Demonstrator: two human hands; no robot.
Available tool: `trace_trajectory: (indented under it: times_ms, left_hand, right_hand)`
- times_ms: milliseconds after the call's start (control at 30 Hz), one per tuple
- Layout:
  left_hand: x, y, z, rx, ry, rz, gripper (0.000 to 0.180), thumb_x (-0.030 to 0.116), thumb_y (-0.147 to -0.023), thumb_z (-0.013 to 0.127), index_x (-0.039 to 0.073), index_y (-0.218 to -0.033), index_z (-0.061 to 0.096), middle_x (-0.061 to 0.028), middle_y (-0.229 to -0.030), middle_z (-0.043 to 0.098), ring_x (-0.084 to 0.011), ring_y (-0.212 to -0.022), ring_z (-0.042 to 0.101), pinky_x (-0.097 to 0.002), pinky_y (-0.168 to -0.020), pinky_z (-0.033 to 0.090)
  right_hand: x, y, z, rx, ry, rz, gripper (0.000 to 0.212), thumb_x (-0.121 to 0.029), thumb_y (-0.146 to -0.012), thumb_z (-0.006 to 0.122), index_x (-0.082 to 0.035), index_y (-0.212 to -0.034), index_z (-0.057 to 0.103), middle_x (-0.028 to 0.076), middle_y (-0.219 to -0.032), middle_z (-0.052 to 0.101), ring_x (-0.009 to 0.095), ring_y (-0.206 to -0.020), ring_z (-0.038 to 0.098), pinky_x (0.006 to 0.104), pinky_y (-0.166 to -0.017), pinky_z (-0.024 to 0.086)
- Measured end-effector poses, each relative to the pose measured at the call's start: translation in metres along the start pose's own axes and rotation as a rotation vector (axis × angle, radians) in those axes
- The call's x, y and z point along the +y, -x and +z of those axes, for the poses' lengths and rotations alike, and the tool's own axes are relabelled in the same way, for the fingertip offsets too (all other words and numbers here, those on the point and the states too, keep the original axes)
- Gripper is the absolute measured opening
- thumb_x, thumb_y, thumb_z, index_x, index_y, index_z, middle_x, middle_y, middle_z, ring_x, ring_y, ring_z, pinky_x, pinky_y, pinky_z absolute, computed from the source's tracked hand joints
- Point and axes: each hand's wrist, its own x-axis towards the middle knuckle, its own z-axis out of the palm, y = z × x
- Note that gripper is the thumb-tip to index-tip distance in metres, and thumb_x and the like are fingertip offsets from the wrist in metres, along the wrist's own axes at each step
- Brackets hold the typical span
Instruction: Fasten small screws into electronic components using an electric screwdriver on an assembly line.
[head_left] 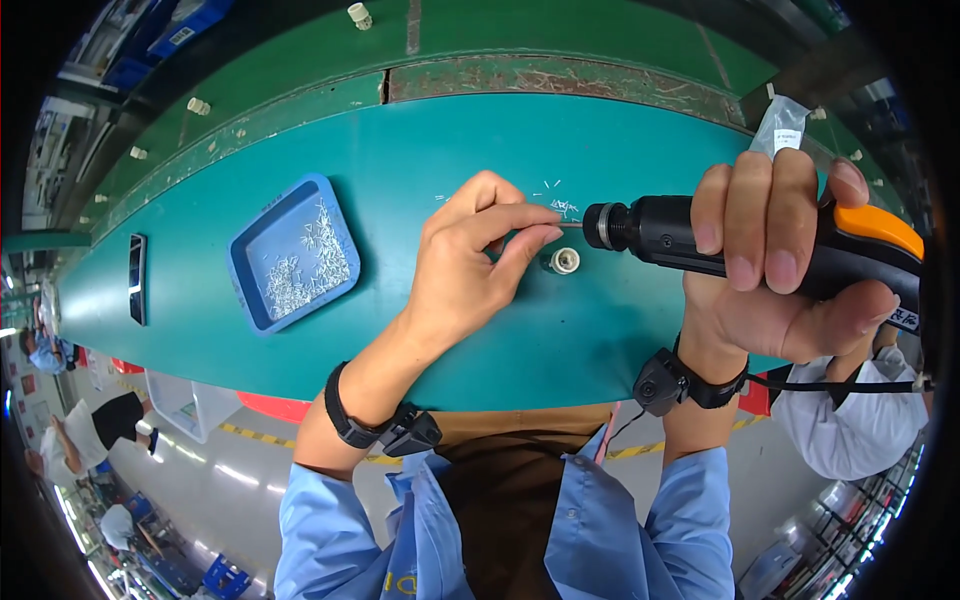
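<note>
My right hand [770, 240] is wrapped around a black electric screwdriver [665, 235] with an orange lever, held sideways above the table. Its thin bit [572, 225] points left. At the bit's end, the thumb and forefinger of my left hand [465, 250] are pinched together; anything small between them is hidden. Just below the bit, a small white round socket-like part [565, 261] rests on the green table. Several small silvery pieces [565, 207], possibly screws or pins, lie loose behind the bit. More of them [292, 285] are in a blue tray [240, 285] to the left.
A dark phone-like device [137, 280] lies at the table's far left. Behind the table runs a green ledge [290, 80] bearing several white parts [199, 106]. A clear plastic bag [782, 125] lies at the back right. Other people [850, 415] are around the table and aisle.
</note>
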Motion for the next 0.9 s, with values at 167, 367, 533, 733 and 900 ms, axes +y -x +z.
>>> trace_trajectory:
  times_ms: [167, 367, 533, 733, 900]
  left_hand:
    - [-0.002, 0.000, 0.000, 0.006, 0.051, -0.016, 0.013, -0.001, -0.072, 0.074, 0.003, -0.084, 0.070, -0.0031, -0.072, 0.053, -0.0126, -0.059, 0.049, -0.0249, -0.050, 0.038]
    - [-0.003, 0.001, 0.003, 0.029, -0.016, 0.092, 0.013, 0.002, -0.068, 0.078, 0.004, -0.078, 0.070, -0.0025, -0.068, 0.054, -0.0121, -0.058, 0.050, -0.0252, -0.048, 0.038]
    - [-0.002, 0.001, 0.005, 0.048, -0.052, 0.134, 0.018, 0.006, -0.062, 0.082, 0.005, -0.074, 0.068, -0.0022, -0.066, 0.053, -0.0121, -0.058, 0.050, -0.0262, -0.047, 0.037]
    - [-0.005, 0.004, 0.003, 0.034, -0.085, 0.170, 0.019, 0.007, -0.061, 0.082, 0.005, -0.073, 0.068, -0.0023, -0.066, 0.052, -0.0123, -0.057, 0.049, -0.0268, -0.046, 0.036]
    - [-0.005, 0.003, 0.006, 0.010, -0.064, 0.156, 0.017, 0.007, -0.062, 0.082, 0.005, -0.073, 0.069, -0.0024, -0.066, 0.052, -0.0125, -0.057, 0.049, -0.0272, -0.046, 0.036]
  right_hand:
    - [-0.008, 0.004, -0.001, 0.059, -0.030, -0.014, 0.059, -0.047, -0.084, 0.063, -0.005, -0.123, 0.049, -0.004, -0.076, 0.055, 0.009, -0.064, 0.052, 0.0281, -0.063, 0.042]
    - [-0.013, 0.012, -0.002, 0.109, -0.059, -0.034, 0.059, -0.045, -0.083, 0.065, -0.004, -0.121, 0.049, -0.003, -0.076, 0.055, 0.010, -0.065, 0.052, 0.0280, -0.062, 0.043]
    - [-0.014, 0.013, 0.000, 0.082, -0.065, -0.006, 0.059, -0.045, -0.081, 0.067, -0.005, -0.120, 0.050, -0.003, -0.075, 0.056, 0.010, -0.065, 0.053, 0.0275, -0.062, 0.043]
    - [-0.009, 0.012, 0.003, 0.035, -0.089, 0.030, 0.059, -0.045, -0.079, 0.069, -0.005, -0.119, 0.050, -0.004, -0.075, 0.056, 0.010, -0.066, 0.053, 0.0269, -0.062, 0.043]
    - [-0.013, 0.012, 0.000, -0.025, -0.067, 0.057, 0.060, -0.044, -0.079, 0.070, -0.006, -0.120, 0.049, -0.003, -0.077, 0.057, 0.010, -0.067, 0.054, 0.0268, -0.063, 0.042]
